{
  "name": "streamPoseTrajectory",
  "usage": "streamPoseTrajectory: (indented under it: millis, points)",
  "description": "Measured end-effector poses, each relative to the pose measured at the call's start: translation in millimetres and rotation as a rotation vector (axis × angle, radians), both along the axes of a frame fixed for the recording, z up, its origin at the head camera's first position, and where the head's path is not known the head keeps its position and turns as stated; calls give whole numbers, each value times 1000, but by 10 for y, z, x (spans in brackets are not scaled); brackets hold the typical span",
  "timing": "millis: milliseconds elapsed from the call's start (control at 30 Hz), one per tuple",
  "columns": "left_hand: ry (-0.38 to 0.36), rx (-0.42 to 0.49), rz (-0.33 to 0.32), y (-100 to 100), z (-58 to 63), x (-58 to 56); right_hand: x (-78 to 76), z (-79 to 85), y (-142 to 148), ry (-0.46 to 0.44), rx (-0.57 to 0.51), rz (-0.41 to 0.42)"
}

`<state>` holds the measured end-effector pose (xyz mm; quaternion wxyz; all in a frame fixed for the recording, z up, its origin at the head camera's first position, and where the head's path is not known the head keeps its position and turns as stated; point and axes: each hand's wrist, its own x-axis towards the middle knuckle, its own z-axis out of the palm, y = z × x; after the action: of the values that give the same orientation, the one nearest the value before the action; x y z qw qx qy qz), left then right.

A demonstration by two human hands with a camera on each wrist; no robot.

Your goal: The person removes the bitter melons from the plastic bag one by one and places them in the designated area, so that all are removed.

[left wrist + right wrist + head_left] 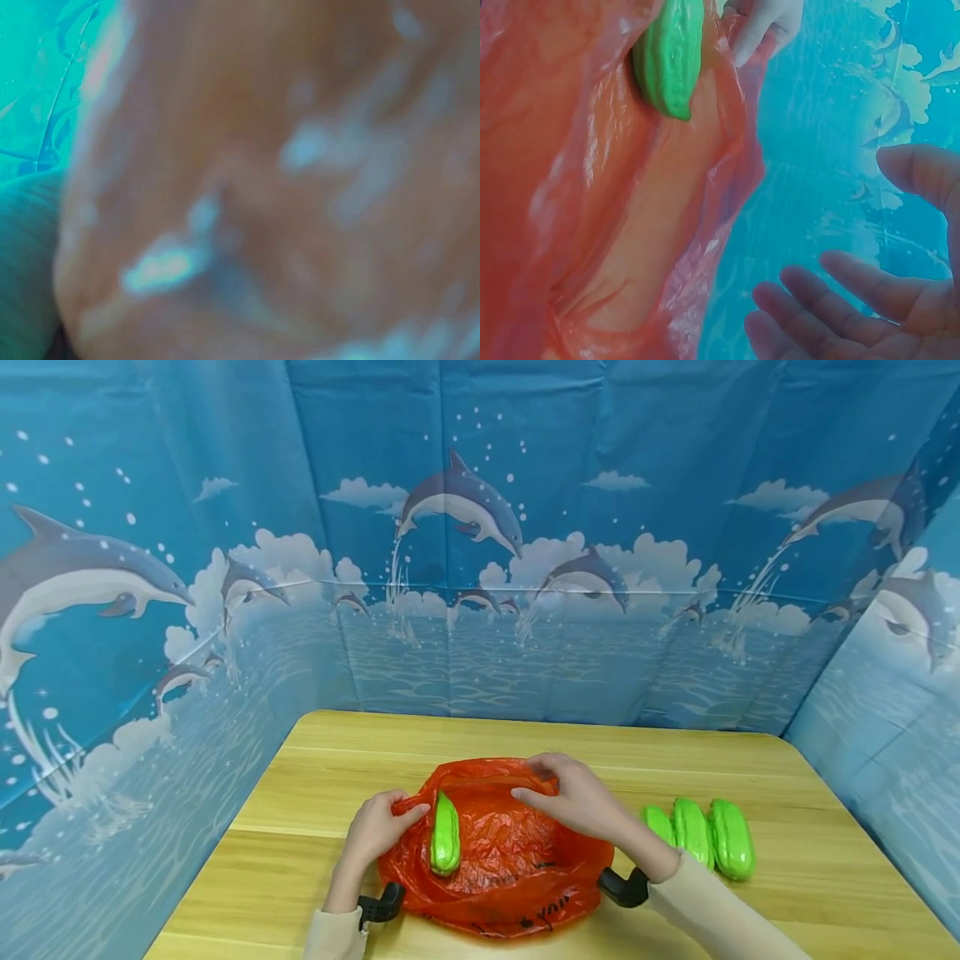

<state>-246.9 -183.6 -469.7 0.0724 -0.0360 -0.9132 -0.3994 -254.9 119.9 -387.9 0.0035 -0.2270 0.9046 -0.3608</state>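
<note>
A red plastic bag [510, 835] lies spread on the table with its mouth wide and dark lettering on its near side. Inside it, toward the left, is a glossy green ridged bitter melon [445, 837] with a pointed tip, also seen in the right wrist view [671, 60]. My left hand [377, 829] grips the bag's left rim between thumb and fingers. Over the bag's right far edge hovers my right hand [573, 789], thumb and fingers apart and holding nothing, as the right wrist view confirms. Blurred red plastic [262, 150] fills most of the left wrist view.
Several more green bitter melons [693, 833] lie side by side on the wooden table [300, 852], right of the bag; my right forearm partly covers them. A blue dolphin-print curtain [480, 652] stands behind the table and along its sides.
</note>
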Motion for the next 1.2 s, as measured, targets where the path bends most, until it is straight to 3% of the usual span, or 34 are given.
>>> streamPoseTrajectory:
  millis: [533,1200]
  points:
    - [-2,-6,2,-3,4,8,-118,-109,-314,-33,55,120]
    - [-10,15,-4,-6,-4,1,-315,-98,-559,-64,170,169]
